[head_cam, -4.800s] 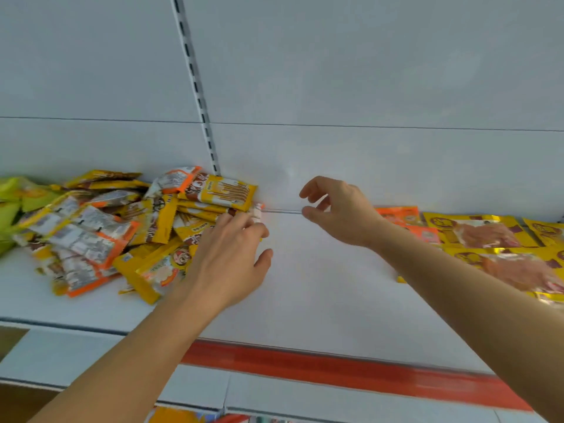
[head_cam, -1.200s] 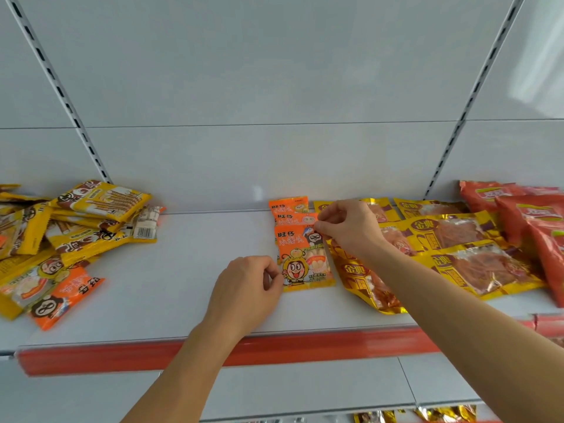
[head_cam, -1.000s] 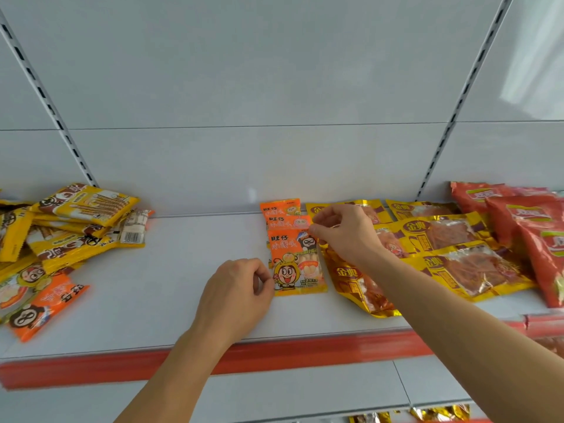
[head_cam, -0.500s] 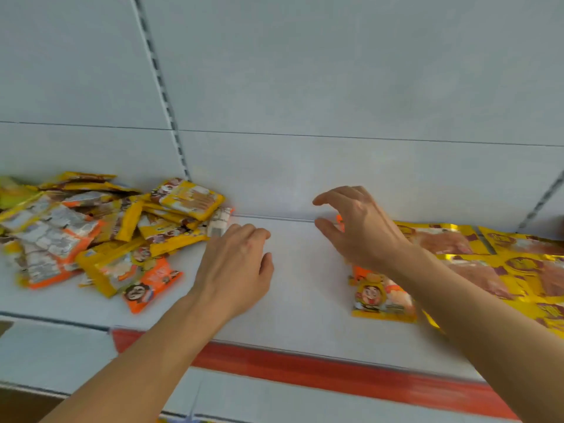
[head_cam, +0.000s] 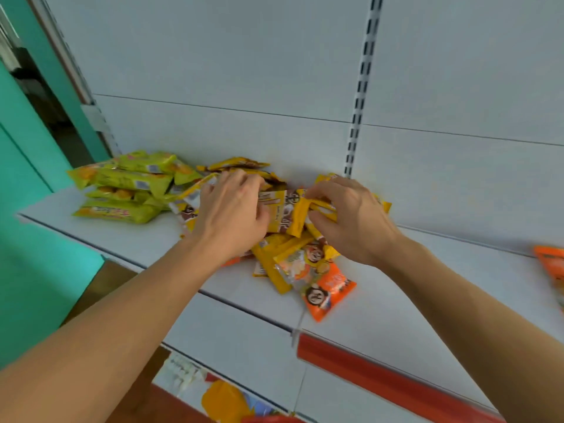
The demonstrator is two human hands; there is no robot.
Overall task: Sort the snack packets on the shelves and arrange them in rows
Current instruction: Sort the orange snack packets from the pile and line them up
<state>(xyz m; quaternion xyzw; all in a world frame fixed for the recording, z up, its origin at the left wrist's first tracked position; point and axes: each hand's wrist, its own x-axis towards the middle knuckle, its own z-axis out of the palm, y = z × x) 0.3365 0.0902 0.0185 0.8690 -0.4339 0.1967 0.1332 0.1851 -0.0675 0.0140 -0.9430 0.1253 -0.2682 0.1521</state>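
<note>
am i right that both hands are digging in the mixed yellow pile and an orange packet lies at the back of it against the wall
Not quite. Both the left hand and right hand are in the yellow pile, but the orange packet lies at its front, toward the shelf edge, not against the wall. The head view shows this.

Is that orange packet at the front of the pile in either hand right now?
No: the orange packet lies loose on the shelf, while the left hand and right hand work in the yellow packets behind it.

white shelf (head_cam: 381, 303) | yellow-brown packet heap (head_cam: 283, 254), green packets (head_cam: 128, 184) left | orange packet (head_cam: 549, 264) right, blurred
</note>
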